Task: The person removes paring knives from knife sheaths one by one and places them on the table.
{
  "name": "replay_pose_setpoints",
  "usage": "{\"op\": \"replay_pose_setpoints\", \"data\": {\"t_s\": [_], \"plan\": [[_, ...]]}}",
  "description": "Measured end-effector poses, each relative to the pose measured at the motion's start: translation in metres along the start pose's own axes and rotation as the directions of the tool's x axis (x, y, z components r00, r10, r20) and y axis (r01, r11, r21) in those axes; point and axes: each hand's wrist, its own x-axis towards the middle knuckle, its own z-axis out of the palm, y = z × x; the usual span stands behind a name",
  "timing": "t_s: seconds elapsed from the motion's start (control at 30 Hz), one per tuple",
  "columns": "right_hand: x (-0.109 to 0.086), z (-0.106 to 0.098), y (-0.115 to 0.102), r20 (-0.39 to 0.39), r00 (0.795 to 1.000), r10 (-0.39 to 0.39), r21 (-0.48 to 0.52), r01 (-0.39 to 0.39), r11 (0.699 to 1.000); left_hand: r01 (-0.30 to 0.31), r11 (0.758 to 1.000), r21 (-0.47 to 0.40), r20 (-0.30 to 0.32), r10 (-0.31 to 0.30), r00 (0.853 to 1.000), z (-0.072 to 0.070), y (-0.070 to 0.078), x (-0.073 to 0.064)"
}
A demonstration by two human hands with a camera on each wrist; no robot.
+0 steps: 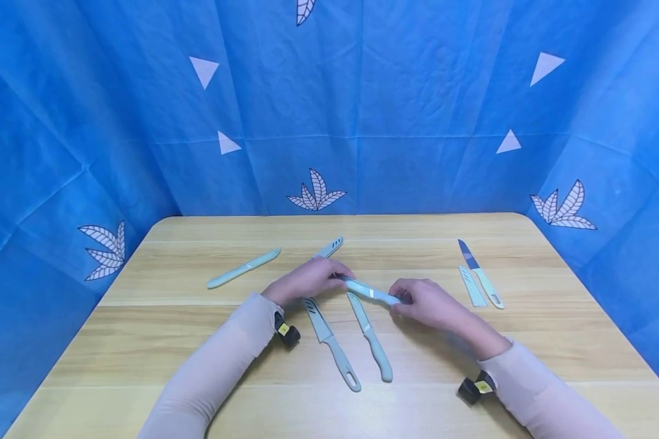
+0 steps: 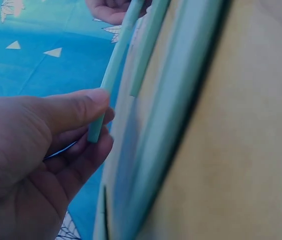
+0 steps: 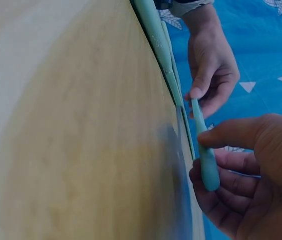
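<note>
Plainly, the green knife spans between both hands, pinched at each end

- Light wood-grain counter with rounded far corners
- Left: pale green knife
- Far middle: slotted cover, partly hidden
- Near middle: wide knife, left of slim knife
- Right: bare-bladed knife beside loose cover

Lettering, numbers, brands: none we can read. Labels: one small yellow rectangular sticker on the black, blocky left wrist device; a second small yellow sticker on the black, blocky right wrist device; we find their marks illegible.
</note>
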Motion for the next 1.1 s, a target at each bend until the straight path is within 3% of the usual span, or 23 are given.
{"op": "replay_pose_setpoints", "data": {"t_s": [0.17, 0.43, 0.6, 0.77, 0.87, 0.93, 1.0, 1.1], "plan": [[0.001, -0.004, -0.002, 0.025, 1.0, -0.004, 0.043, 0.003, 0.999, -0.006, 1.0, -0.012, 0.015, 0.006, 1.0, -0.01, 0.001, -0.004], [0.007, -0.01, -0.004, 0.141, 0.99, -0.027, 0.208, -0.003, 0.978, -0.008, 1.0, 0.013, 0.002, 0.008, 1.0, -0.021, 0.004, -0.008], [0.011, -0.013, -0.002, 0.223, 0.973, -0.05, 0.368, -0.037, 0.929, -0.026, 1.0, 0.015, -0.005, 0.026, 1.0, -0.027, 0.004, -0.009], [0.015, -0.013, 0.0, 0.276, 0.959, -0.065, 0.498, -0.085, 0.863, -0.028, 0.992, -0.124, -0.008, 0.027, 1.0, -0.031, 0.002, -0.012], [0.017, -0.012, 0.001, 0.304, 0.949, -0.078, 0.57, -0.116, 0.813, 0.004, 0.964, -0.267, -0.013, -0.008, 1.0, -0.033, 0.0, -0.014], [0.018, -0.011, 0.001, 0.323, 0.942, -0.089, 0.616, -0.138, 0.776, 0.026, 0.928, -0.371, -0.015, -0.034, 0.999, -0.034, -0.001, -0.015], [0.019, -0.01, 0.0, 0.341, 0.935, -0.098, 0.652, -0.16, 0.741, 0.044, 0.879, -0.475, -0.013, -0.057, 0.998, -0.033, -0.001, -0.017], [0.021, -0.01, -0.001, 0.366, 0.924, -0.113, 0.687, -0.186, 0.702, 0.062, 0.781, -0.621, -0.006, -0.084, 0.996, -0.032, 0.0, -0.018]]}}
